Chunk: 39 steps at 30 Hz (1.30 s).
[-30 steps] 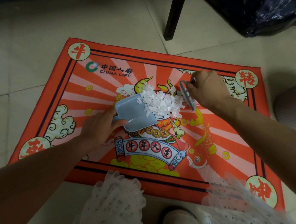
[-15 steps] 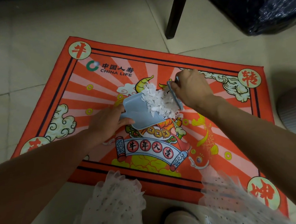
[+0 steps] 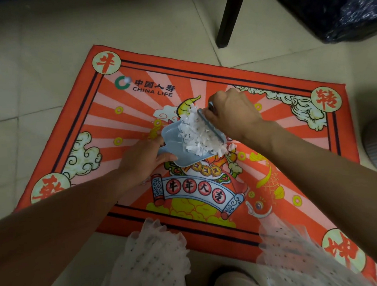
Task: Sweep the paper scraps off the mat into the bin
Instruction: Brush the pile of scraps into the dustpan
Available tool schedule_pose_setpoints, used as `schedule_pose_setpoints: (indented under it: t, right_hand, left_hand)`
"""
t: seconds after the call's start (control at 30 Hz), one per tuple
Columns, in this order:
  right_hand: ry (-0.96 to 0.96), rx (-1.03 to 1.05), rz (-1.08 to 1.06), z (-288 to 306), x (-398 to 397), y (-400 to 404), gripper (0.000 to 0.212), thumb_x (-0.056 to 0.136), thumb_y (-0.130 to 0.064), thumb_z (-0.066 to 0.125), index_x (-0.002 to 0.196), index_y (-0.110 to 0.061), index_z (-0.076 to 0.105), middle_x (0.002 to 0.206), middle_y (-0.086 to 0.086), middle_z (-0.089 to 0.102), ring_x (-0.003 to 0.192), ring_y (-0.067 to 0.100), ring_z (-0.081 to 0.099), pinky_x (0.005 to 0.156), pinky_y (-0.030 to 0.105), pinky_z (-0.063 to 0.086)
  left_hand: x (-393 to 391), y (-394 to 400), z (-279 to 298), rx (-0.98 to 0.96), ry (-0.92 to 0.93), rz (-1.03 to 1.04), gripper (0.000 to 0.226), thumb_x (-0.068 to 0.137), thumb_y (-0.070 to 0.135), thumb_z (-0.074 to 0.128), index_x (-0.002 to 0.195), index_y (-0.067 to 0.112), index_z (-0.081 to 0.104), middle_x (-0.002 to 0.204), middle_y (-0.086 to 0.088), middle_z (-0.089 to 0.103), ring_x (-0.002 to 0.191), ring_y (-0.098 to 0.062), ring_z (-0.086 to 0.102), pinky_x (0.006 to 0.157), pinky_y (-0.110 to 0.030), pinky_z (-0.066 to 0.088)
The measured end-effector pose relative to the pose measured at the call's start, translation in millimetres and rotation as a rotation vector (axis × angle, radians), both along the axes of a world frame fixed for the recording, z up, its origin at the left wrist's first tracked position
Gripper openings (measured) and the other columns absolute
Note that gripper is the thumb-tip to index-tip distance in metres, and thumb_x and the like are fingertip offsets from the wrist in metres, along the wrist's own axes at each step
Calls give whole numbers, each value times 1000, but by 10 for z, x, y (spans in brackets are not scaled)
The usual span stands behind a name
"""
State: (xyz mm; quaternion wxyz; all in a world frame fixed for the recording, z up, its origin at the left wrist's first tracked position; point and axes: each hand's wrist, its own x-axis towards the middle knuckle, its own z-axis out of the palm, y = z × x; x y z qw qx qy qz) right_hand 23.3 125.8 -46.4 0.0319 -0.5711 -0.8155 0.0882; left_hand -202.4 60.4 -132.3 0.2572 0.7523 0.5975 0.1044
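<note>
Tiled floor, red mat (image 3: 295, 148) on it. Left hand (image 3: 139, 162) grips dustpan (image 3: 171, 137); right hand (image 3: 230, 115) clenched on brush (image 3: 211, 128). Paper scraps (image 3: 199, 134) mostly heaped in pan, few at lip. Bin (image 3: 338, 7) far right, dumping left.

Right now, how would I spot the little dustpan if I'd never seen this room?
Find the big red-orange mat on the pale tiled floor. Near its middle the left hand grips a small pale blue dustpan, with the right hand pressing a brush toward it. It is the only plain blue tray there, and white paper scraps are heaped at its mouth.
</note>
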Motion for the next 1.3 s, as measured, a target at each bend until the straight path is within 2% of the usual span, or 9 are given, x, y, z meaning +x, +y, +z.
schedule_pose_setpoints:
  t: [0.33,0.5,0.6,0.73,0.8,0.9,1.0,1.2,1.3]
  right_hand:
    - [36,-23,107,55,-193,-67,30,98,-35,49,89,-9,60,76,10,44,76,35,56,62,32,34]
    - [53,-28,152,60,-277,-75,33,98,-38,49,91,-9,60,77,10,45,80,35,58,61,34,38]
    - [81,-26,143,98,-250,-31,35,96,-41,51,90,-9,63,78,12,56,74,34,58,61,34,45]
    - [115,-35,93,210,-163,115,31,93,-44,56,86,-15,66,81,12,66,73,32,62,68,37,54]
    - [109,-12,45,252,-117,220,33,91,-46,57,89,-15,68,82,15,66,75,33,63,67,36,53]
    - [95,50,-15,268,-36,377,37,89,-48,57,94,-14,70,85,19,66,80,36,63,67,34,49]
    - [85,74,-45,263,11,474,39,89,-52,57,96,-16,69,89,19,66,82,37,63,69,37,51]
    - [1,48,-58,211,-54,556,44,87,-52,63,110,-15,68,101,23,62,93,41,61,67,34,39]
    - [-14,30,-54,160,-142,585,43,87,-50,64,113,-16,68,102,22,63,94,40,61,67,33,39]
  left_hand:
    - [-28,-9,-84,34,-24,-21,57,82,59,60,128,26,56,116,-3,66,105,-25,59,75,-39,51]
    - [-29,-37,-83,16,-29,-25,64,80,65,53,128,24,56,123,-2,63,113,-25,56,75,-33,44]
    - [-4,-64,-64,41,-7,-5,54,84,53,61,123,16,57,116,-10,63,109,-30,55,69,-30,33]
    - [-54,-125,-65,-44,-4,-1,73,78,81,42,125,26,50,126,-8,56,119,-30,50,82,-43,49]
    - [-64,-186,-77,-22,8,15,68,80,76,44,122,23,50,130,-8,54,121,-32,49,83,-45,49]
    - [-50,-286,-85,97,43,52,51,84,55,61,114,15,54,121,-13,59,103,-37,60,67,-38,43]
    - [-77,-353,-53,59,42,66,51,83,57,59,115,18,52,87,-12,65,75,-33,62,55,-34,38]
    - [-174,-338,26,13,55,100,51,85,49,64,123,16,55,78,-6,64,70,-28,61,51,-31,31]
    - [-296,-325,29,6,54,115,56,84,55,62,131,25,50,78,-5,68,67,-23,64,52,-33,41]
